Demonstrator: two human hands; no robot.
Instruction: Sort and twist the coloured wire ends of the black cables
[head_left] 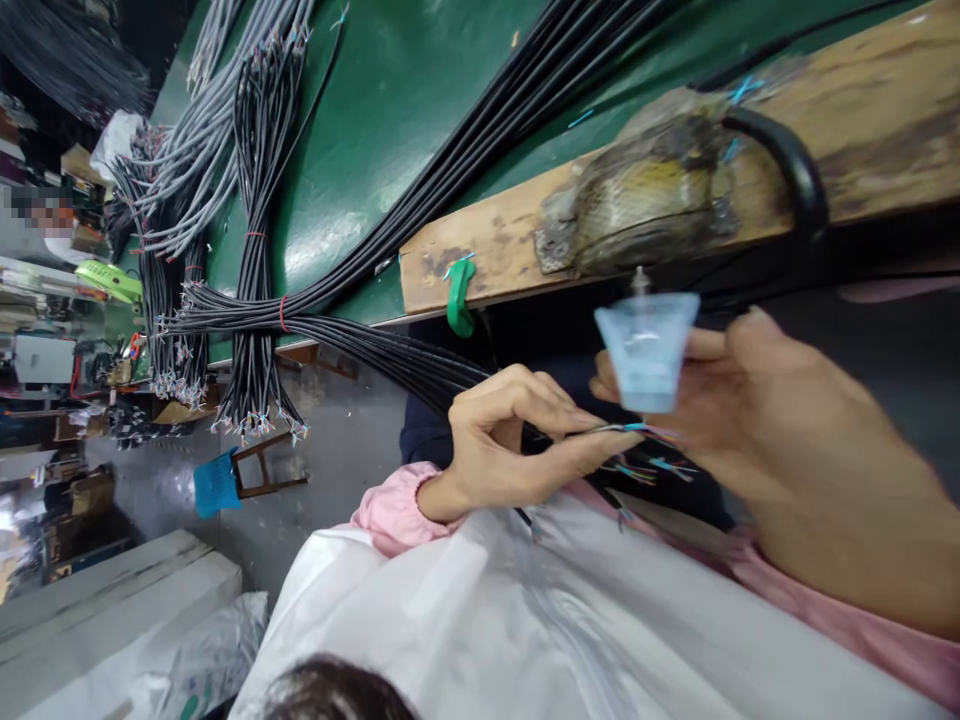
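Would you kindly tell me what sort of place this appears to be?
Probably a cable-assembly workshop: tied black cables and loose-ended grey cables lie on a green workbench, and the left hand pinches thin coloured wires.

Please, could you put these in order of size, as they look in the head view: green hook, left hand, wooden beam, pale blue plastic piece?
Largest to smallest:
1. wooden beam, partly covered
2. left hand
3. pale blue plastic piece
4. green hook
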